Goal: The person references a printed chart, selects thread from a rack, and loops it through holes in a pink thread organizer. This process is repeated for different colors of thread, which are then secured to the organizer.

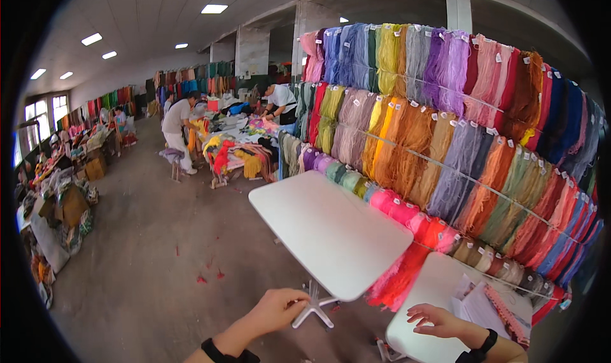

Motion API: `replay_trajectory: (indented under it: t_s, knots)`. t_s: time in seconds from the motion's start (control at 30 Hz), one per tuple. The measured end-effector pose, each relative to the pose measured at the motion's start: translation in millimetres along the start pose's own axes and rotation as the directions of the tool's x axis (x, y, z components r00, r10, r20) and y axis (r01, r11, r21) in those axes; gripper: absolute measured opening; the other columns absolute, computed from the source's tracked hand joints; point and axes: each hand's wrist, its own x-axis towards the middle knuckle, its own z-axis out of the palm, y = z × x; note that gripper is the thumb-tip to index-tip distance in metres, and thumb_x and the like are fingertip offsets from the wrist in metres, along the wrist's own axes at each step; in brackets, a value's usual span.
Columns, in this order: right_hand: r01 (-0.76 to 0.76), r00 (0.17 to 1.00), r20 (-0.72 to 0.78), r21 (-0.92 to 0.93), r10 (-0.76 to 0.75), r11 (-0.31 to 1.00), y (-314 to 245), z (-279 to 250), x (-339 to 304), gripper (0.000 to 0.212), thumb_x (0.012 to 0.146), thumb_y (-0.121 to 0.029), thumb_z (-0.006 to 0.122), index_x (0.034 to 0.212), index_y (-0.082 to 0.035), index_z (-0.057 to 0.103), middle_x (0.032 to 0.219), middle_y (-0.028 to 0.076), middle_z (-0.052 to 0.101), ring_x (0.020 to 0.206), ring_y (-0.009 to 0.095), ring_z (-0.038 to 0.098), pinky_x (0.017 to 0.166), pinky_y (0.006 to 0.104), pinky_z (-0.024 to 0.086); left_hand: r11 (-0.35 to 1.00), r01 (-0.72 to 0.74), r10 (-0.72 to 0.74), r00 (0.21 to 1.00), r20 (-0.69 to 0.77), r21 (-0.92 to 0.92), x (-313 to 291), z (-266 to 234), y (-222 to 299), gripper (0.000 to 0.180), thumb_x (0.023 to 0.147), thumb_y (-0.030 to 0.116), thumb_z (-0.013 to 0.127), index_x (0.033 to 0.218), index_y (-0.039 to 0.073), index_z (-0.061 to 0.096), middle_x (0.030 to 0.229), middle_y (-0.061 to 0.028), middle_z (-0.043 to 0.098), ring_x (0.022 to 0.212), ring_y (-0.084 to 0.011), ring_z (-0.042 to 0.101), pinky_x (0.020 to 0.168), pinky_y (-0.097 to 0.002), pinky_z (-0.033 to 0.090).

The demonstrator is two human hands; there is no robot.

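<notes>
My left hand (275, 310) hangs in the air beside the near edge of a white rounded tabletop (331, 229). Its fingers bend loosely with the thumb a little apart, and I see nothing in it. Over a second white table (414, 299) at the lower right is my right hand (436, 320), fingers apart and holding nothing. Whether it touches that tabletop I cannot tell. Close to it on the table lie white papers (480, 309) and a pink patterned strip (506, 312). Dark bands circle both wrists.
A tall rack of hanging yarn skeins (407, 140) in many colours lines the right side. Red yarn (404, 277) hangs between the tables. The near table stands on a wheeled base (313, 312). Several people work at a heaped table (238, 149) farther back. Boxes and cloth (70, 204) line the left.
</notes>
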Motion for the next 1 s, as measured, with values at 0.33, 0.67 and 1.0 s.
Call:
replay_trajectory:
  t_s: [0.33,0.67,1.0]
  knots:
    - [-0.03,0.996,0.079,-0.128,0.04,0.991,35.1,-15.5,230.6,0.037,0.079,-0.015,0.053,0.113,-0.004,0.042,0.113,0.01,0.043,0.107,0.02,0.041,0.087,0.032,0.037,0.917,-0.329,0.348,0.936,-0.047,0.226,252.7,-137.1,0.3,0.016,0.073,0.01,0.055,0.086,0.002,0.058,0.076,-0.0116,0.059,0.062,-0.0174,0.056,0.059,-0.0266,0.045]
    - [-0.316,0.906,-0.145,0.397,0.398,0.862,-16.8,-18.3,234.0,0.025,0.076,-0.009,0.055,0.1,-0.004,0.051,0.09,0.006,0.054,0.081,0.014,0.051,0.071,0.0248,0.041,0.758,-0.622,0.651,0.737,-0.181,0.197,555.0,-204.5,49.1,0.019,0.076,0.005,0.05,0.094,0.0,0.056,0.073,-0.0054,0.06,0.059,-0.0104,0.056,0.052,-0.0218,0.043]
    - [-0.113,0.316,-0.643,0.705,0.698,0.7,-69.2,63.8,214.8,0.02,0.074,0.0,0.055,0.093,0.0,0.053,0.089,0.005,0.056,0.08,0.013,0.053,0.067,0.0246,0.044,0.766,-0.388,0.642,0.464,-0.61,0.512,744.1,-196.2,95.1,0.024,0.074,0.017,0.055,0.095,0.006,0.053,0.092,-0.0137,0.052,0.084,-0.0325,0.053,0.07,-0.0423,0.044]
